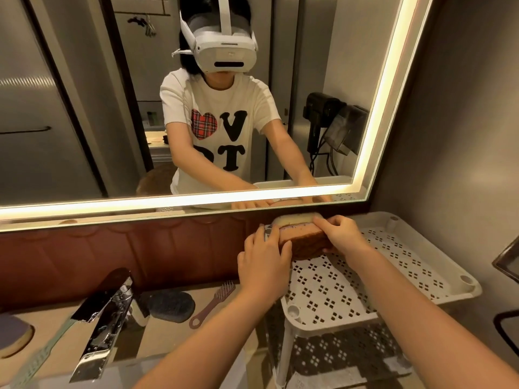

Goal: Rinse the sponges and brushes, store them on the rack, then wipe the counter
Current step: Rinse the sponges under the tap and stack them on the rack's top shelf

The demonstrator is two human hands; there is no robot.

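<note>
Hands: two. Left hand (pixel 264 255) on the left end of a rectangular sponge (pixel 304 238), thumb on the front face, fingers lightly curled round the end. Right hand (pixel 341 234) gripping the right end, fingers curled over the top, thumb beneath.

Sponges: three.
- The rectangular sponge, at the rear left corner of the white rack (pixel 460 290), top tier.
- A dark oval sponge (pixel 171 306) on the counter (pixel 174 332), beside the chrome faucet (pixel 104 318).
- A purple-topped sponge (pixel 14 336), cut by the left frame edge.

Brushes: one, a pink brush (pixel 213 303) just beside the oval sponge.

Rack tiers: two visible. Open perforated floor from the held sponge to the front and right rims. Wall (pixel 463 136) close on the right.
</note>
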